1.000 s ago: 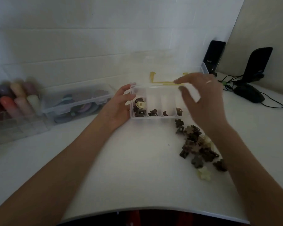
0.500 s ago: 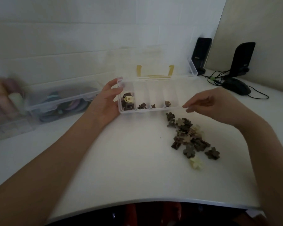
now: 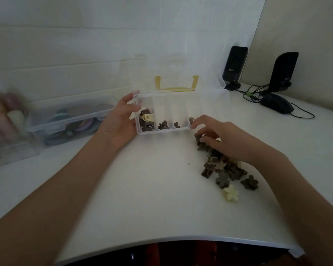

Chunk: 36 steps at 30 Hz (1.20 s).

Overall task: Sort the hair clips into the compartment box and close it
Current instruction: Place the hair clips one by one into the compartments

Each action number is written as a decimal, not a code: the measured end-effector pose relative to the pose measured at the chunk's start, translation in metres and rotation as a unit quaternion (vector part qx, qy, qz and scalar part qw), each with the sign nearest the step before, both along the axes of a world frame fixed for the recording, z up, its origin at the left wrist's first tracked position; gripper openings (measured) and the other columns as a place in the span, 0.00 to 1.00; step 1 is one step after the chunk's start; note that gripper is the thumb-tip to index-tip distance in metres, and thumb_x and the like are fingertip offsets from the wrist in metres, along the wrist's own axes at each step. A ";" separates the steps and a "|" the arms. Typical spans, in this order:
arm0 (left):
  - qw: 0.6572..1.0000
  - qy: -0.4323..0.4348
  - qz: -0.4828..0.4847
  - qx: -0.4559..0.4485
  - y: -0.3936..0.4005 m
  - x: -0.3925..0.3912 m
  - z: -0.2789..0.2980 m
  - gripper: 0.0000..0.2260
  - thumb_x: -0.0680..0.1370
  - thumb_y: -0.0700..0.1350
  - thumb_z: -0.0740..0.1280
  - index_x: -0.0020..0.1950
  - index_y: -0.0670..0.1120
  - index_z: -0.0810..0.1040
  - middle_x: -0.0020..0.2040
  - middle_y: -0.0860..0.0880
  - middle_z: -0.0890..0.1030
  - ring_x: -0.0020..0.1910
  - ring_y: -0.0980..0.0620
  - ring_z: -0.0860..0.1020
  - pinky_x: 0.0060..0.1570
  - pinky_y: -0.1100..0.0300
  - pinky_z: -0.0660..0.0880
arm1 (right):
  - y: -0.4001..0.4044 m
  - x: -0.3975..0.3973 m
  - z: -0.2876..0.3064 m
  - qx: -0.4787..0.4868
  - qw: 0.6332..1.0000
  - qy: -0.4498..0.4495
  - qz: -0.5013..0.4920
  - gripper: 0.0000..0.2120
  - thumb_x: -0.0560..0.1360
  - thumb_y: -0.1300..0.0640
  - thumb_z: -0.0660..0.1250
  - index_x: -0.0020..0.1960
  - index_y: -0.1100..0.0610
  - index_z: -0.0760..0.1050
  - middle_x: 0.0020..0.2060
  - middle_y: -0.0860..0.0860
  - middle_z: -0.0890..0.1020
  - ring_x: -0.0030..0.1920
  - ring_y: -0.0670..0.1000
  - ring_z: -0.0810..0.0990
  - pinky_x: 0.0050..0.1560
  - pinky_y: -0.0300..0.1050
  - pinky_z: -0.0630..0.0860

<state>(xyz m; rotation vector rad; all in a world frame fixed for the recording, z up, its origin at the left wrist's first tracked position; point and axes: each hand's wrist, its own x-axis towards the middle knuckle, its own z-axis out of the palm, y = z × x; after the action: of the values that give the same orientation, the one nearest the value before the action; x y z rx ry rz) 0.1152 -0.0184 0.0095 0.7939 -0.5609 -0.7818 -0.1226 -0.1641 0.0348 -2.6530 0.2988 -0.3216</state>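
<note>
Holding the clear compartment box (image 3: 181, 114) steady by its left end, the left hand (image 3: 121, 121) has its grip closed around the box wall. Lid is up and leaning back, yellow handle (image 3: 176, 84) showing. The leftmost compartment has several brown clips plus a cream one (image 3: 148, 117); the next ones hold a dark clip or so each. The right hand (image 3: 221, 136) sits on the top of the loose clip pile (image 3: 225, 167) on the white surface (image 3: 142, 189), just right of the box, fingers curled down into it. Can't tell if that grip actually has a clip. A cream flower clip (image 3: 230, 193) lies at the near end.
</note>
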 end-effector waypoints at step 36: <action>0.999 0.005 -0.038 -0.011 0.003 -0.009 0.004 0.20 0.65 0.32 0.64 0.53 0.50 0.78 0.49 0.49 0.80 0.42 0.50 0.83 0.45 0.54 0.81 | 0.000 -0.007 0.015 -0.105 0.992 -0.050 -0.037 0.02 0.71 0.52 0.71 0.40 0.46 0.79 0.32 0.42 0.80 0.34 0.42 0.78 0.38 0.40 0.76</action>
<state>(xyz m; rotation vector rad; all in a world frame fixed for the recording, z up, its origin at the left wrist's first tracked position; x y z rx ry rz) 0.1065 -0.0152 0.0134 0.7510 -0.5915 -0.8470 -0.1291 -0.1643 0.0494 -2.8243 0.3497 -0.5361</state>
